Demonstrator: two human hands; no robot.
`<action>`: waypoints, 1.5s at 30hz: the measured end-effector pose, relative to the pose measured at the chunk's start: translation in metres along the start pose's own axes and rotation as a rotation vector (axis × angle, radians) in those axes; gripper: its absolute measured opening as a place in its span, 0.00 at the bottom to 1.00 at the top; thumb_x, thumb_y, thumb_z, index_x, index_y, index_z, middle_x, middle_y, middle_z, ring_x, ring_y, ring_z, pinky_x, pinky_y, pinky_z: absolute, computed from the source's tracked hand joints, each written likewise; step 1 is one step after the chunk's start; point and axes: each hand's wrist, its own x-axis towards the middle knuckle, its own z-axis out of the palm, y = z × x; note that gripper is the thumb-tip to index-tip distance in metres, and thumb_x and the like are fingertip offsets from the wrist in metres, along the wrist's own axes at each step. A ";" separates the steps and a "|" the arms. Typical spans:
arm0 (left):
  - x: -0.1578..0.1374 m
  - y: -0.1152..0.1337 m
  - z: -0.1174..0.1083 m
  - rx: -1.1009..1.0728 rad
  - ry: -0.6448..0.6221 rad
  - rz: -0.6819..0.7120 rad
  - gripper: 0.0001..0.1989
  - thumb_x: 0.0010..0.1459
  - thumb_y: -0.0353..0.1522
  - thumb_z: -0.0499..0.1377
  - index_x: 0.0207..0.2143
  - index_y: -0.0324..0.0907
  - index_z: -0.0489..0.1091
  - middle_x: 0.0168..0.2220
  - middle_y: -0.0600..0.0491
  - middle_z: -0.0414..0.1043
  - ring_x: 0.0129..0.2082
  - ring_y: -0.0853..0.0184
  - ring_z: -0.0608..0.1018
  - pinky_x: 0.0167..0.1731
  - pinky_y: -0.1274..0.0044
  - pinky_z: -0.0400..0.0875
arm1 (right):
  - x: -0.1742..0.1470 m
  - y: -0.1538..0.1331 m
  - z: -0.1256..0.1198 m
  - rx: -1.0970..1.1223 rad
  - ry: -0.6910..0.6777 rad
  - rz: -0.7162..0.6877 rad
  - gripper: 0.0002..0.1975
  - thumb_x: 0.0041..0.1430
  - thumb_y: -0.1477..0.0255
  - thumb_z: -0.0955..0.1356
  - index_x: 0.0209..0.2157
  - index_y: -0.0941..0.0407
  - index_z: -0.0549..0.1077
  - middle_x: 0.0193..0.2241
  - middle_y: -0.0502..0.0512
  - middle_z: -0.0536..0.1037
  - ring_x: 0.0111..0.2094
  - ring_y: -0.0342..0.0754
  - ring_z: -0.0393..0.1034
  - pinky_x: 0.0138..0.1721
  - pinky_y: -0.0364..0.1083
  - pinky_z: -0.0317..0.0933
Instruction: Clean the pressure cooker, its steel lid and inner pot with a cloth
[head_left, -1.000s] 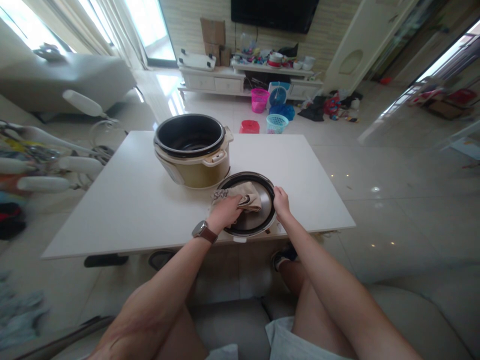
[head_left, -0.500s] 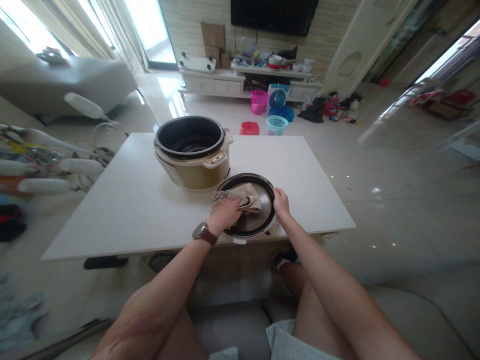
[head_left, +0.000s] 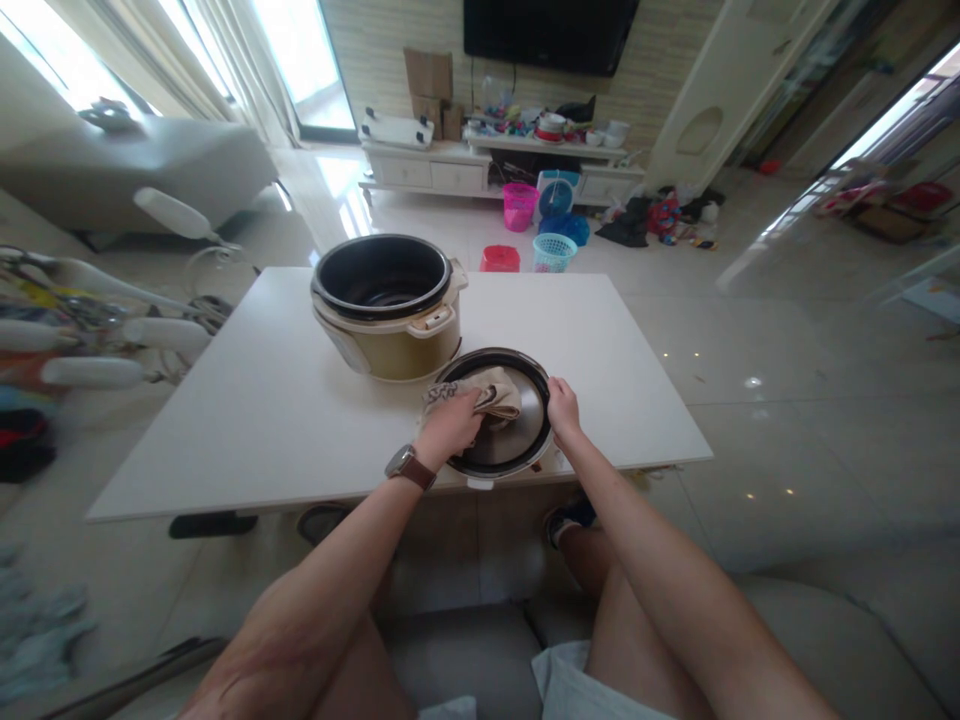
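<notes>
A round cooker lid (head_left: 529, 432) with a black ring and a metal inner face is held at the table's near edge, its inside turned up toward me. My left hand (head_left: 450, 425), with a watch on the wrist, is closed on a folded beige cloth (head_left: 499, 393) pressed against the metal face. The lid's right rim is gripped by my right hand (head_left: 562, 408). Behind and to the left stands the lidless electric cooker (head_left: 397, 345), gold and cream, with a dark inner pot (head_left: 382, 275).
The white table (head_left: 262, 420) carries the cooker. Beyond it on the floor are a red stool (head_left: 500, 259), a light-blue basket (head_left: 554, 250) and a pink basket (head_left: 519, 205). A cluttered low cabinet (head_left: 457, 178) lines the far wall. White lamp arms (head_left: 169, 335) jut in at the left.
The cloth and my left hand have shifted very slightly on the lid's inner face. My right hand keeps its hold on the rim, and the cooker stays put.
</notes>
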 end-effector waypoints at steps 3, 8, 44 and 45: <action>-0.001 0.004 -0.011 -0.070 0.154 -0.125 0.17 0.72 0.36 0.50 0.59 0.46 0.69 0.50 0.44 0.82 0.51 0.52 0.82 0.48 0.68 0.74 | 0.000 0.000 0.001 0.010 -0.004 0.005 0.23 0.60 0.45 0.61 0.29 0.51 0.69 0.29 0.50 0.74 0.36 0.50 0.64 0.40 0.47 0.56; 0.003 0.008 -0.003 -0.131 0.291 -0.072 0.22 0.72 0.31 0.48 0.66 0.45 0.64 0.63 0.43 0.74 0.62 0.54 0.76 0.59 0.66 0.70 | -0.005 0.000 0.007 0.020 -0.014 0.006 0.21 0.60 0.48 0.61 0.29 0.51 0.69 0.30 0.49 0.74 0.36 0.50 0.65 0.42 0.47 0.58; -0.006 0.010 0.026 -0.078 -0.180 0.337 0.32 0.65 0.27 0.53 0.70 0.55 0.64 0.75 0.51 0.56 0.76 0.45 0.54 0.70 0.43 0.53 | -0.014 -0.001 0.017 0.039 0.000 0.041 0.21 0.62 0.48 0.61 0.27 0.50 0.65 0.26 0.47 0.71 0.34 0.50 0.64 0.39 0.47 0.58; -0.006 0.010 0.026 -0.078 -0.180 0.336 0.32 0.65 0.28 0.52 0.70 0.55 0.64 0.75 0.51 0.56 0.76 0.45 0.55 0.70 0.43 0.53 | -0.014 0.000 0.017 0.041 -0.003 0.041 0.21 0.62 0.47 0.61 0.27 0.49 0.65 0.27 0.47 0.71 0.34 0.50 0.64 0.39 0.47 0.58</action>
